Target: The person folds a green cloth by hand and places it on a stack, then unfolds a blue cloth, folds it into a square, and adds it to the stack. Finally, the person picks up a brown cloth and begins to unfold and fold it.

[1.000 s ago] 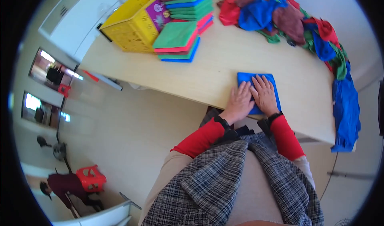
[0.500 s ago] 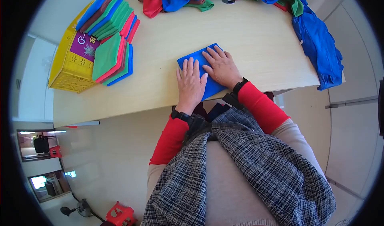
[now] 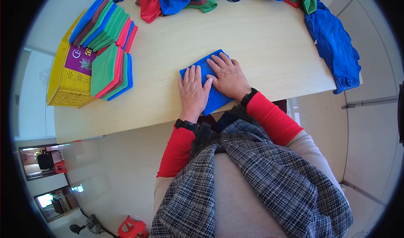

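A folded blue cloth lies flat near the front edge of the wooden table. My left hand rests on its left side, palm down, fingers stretched out. On its upper right part lies my right hand, also flat with the fingers somewhat spread. The thumbs point toward each other, a small gap apart. Neither hand grips anything; the palms hide parts of the cloth.
At the left a yellow basket stands beside stacks of folded green, red, brown and blue cloths. Loose crumpled cloths lie along the far edge. A crumpled blue cloth hangs over the right edge.
The view has shifted a little, so the table and basket sit slightly differently. Both hands remain flat on the blue cloth, which appears slightly lower and further left in view.
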Tool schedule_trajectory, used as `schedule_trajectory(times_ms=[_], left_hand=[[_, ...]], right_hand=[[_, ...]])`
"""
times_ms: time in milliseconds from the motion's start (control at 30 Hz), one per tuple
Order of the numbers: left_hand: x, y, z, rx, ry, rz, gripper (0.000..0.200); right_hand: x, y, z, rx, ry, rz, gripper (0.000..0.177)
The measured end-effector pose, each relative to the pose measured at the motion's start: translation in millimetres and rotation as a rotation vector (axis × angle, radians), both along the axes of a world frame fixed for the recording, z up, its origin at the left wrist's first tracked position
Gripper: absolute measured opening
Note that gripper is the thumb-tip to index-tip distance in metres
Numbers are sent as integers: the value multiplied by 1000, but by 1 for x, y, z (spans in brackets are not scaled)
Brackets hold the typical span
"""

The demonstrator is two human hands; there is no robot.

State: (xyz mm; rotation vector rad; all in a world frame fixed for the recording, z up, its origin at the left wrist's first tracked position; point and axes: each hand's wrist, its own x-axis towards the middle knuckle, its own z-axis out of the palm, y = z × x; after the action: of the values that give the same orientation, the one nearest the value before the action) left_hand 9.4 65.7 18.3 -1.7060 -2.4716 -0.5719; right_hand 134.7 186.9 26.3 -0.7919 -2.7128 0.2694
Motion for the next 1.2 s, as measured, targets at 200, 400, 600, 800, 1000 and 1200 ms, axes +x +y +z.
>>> schedule_trajectory(times_ms=[200,400,600,800,1000,1200], left_hand=[[2,1,10,-47,50,18,67],[0,12,18,-59,54,-58,67],[-10,15,3,29,33,-165,65],[-10,10,3,9,31,-86,67],[-11,-3,7,-42,47,11,68],[-2,-21,2,-20,88,24,71]], right_hand=[[1,1,1,-12,-29,3,61],[-1,1,1,17,-29,-3,60],[-1,-1,-2,17,4,-19,58],[-1,-1,-1,9,-13,-21,60],[1,-2,3,14,-1,-30,61],[4,-3,3,27,4,-32,61]])
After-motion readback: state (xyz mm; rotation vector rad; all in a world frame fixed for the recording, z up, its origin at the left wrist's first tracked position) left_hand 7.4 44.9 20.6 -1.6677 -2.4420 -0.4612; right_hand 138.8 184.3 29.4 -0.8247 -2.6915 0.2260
